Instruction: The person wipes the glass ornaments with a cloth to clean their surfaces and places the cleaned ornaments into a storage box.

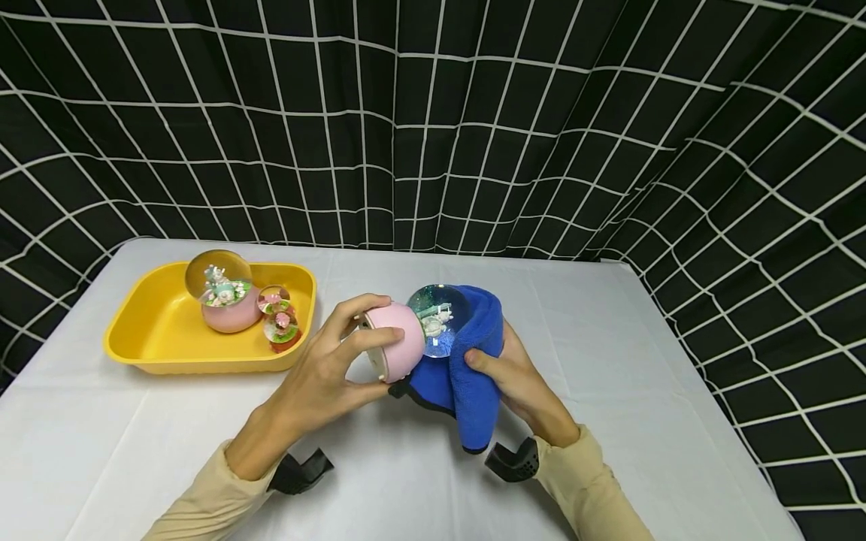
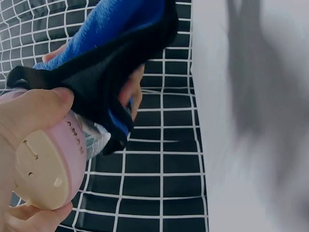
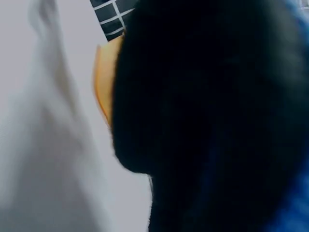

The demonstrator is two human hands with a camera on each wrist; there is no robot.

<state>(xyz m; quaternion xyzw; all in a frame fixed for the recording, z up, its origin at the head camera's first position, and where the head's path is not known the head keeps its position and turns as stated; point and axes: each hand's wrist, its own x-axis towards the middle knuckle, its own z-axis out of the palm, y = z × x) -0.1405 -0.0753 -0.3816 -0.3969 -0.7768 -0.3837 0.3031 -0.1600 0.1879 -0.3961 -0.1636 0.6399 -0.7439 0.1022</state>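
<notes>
My left hand (image 1: 331, 364) grips a snow globe by its pink base (image 1: 404, 342), holding it on its side above the table. The clear dome, with a white figure (image 1: 436, 319) inside, points right. In the left wrist view, the base's cream underside (image 2: 41, 169) faces the camera, with the thumb and fingers around it. My right hand (image 1: 517, 376) holds a blue cloth (image 1: 476, 383) against the dome's right side, its thumb over the fabric and its other fingers mostly hidden behind. Dark, blurred cloth (image 3: 193, 96) fills most of the right wrist view.
A yellow tray (image 1: 203, 364) stands at the left on the white-covered table (image 1: 649, 421). It holds another pink-based snow globe (image 1: 230, 315) and small red-based globes (image 1: 281, 327). A black curtain with a white grid (image 1: 433, 128) hangs behind the table.
</notes>
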